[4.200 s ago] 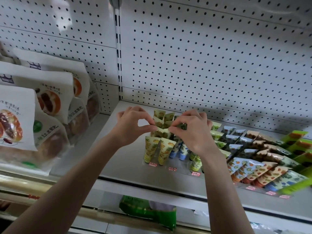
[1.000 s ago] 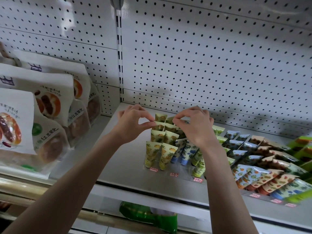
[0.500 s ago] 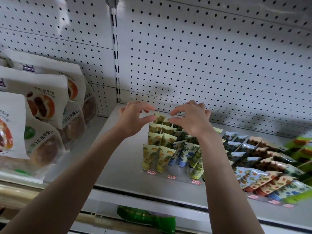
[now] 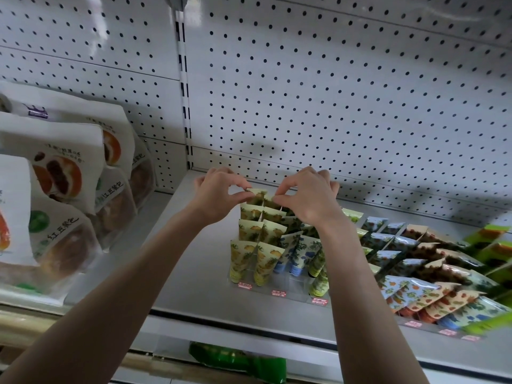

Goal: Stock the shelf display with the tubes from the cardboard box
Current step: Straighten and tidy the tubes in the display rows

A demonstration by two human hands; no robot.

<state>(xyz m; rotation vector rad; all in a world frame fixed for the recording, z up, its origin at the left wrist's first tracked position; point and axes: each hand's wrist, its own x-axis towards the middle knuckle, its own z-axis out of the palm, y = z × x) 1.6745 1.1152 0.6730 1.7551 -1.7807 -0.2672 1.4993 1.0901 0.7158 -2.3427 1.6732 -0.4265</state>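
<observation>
At the back of the display rack [image 4: 293, 284], your left hand [image 4: 219, 195] and right hand [image 4: 307, 198] each pinch a yellow tube [image 4: 256, 195]; yellow rows look nearly stocked, cardboard box unseen.

Light: soft, rather dim, falling from above.
Glare: pale sheen on the pegboard [image 4: 91, 37], upper left.
Shadows: grey band along the pegboard's foot, right side.
Focus: tubes [image 4: 260, 259] crisp below the pegboard; packets [image 4: 443, 273] lower right smeared.
Edges: wide-angle bowing.

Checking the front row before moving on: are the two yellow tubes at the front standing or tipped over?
Standing. Both front yellow tubes sit cap-down, crimped ends up, side by side.
</observation>
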